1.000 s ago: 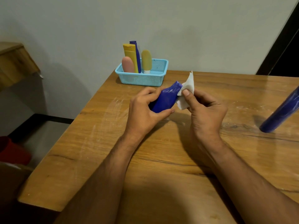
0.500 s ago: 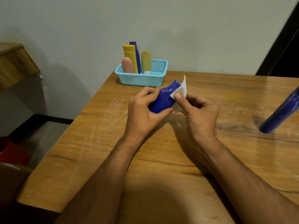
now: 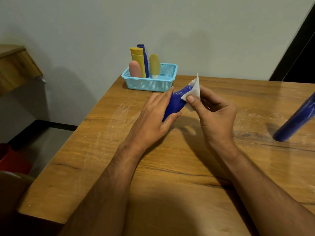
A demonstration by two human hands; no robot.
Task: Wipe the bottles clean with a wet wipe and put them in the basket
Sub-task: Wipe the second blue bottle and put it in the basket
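The left hand (image 3: 153, 116) grips the lower body of a blue bottle (image 3: 175, 103) just above the table (image 3: 170, 167), at about 12 o'clock from the person, fingers over the top and thumb curled underneath, so its narrow end points up toward 1 o'clock and stays bare for cleaning. The right hand (image 3: 216, 116) pinches a white wipe (image 3: 192, 90) between thumb and fingers and presses it against the bottle's upper end; holding the bottle tilted and off the wood probably lets the wipe pass around it without picking up the dust that streaks the tabletop. The person appears to be mid-wipe, with the placing still ahead. The basket (image 3: 150, 82), pale blue and perforated, sits at 11 o'clock near the far edge of the table, by the wall, just beyond the left hand's fingertips. It already holds four things standing upright in its left half: a pink bottle (image 3: 135, 68), a yellow tube (image 3: 138, 60), a dark blue bottle (image 3: 144, 62) behind that, and a pale yellow bottle (image 3: 154, 65). Its right half looks free, so the held bottle would likely go there, and nothing lies between hands and basket. At 3 o'clock a second blue bottle (image 3: 296, 120) leans in from the frame's edge, well apart from both hands, and seems to wait its turn. A red object (image 3: 10, 159) sits on the floor at 9 o'clock, off the table.
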